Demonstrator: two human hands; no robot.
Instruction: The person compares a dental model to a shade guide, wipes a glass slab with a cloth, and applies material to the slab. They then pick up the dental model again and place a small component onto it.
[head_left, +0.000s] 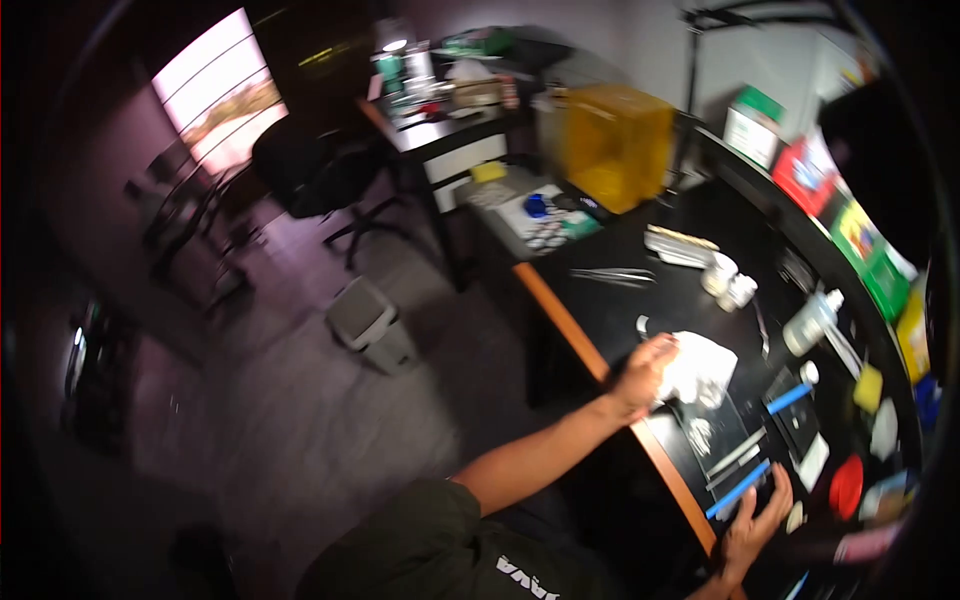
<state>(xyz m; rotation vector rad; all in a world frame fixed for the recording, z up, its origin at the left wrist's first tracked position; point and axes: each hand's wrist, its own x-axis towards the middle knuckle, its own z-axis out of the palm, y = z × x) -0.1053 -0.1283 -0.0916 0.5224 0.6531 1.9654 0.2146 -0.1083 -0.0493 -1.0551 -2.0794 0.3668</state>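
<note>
Over the near edge of the black table (pixel 600 300), my left hand (pixel 642 382) has its fingers closed together beside a bright white sheet (pixel 705 368); what they hold, if anything, is too blurred to make out. Small shiny clear pieces (pixel 700 434) lie just below the sheet. My right hand (pixel 757 520) is lower right, fingers spread, next to a blue strip (pixel 738 490) on the table. Between the hands lie thin metallic sticks (pixel 735 455). Another blue strip (pixel 789 398) rests on a dark flat object farther right.
Tweezers (pixel 612 275), small white bottles (pixel 737 291), a spray bottle (pixel 812 322), a yellow sponge (pixel 868 389) and a red lid (pixel 846 487) are on the table. An amber box (pixel 618 148) stands at the back. A grey bin (pixel 370 322) is on the floor.
</note>
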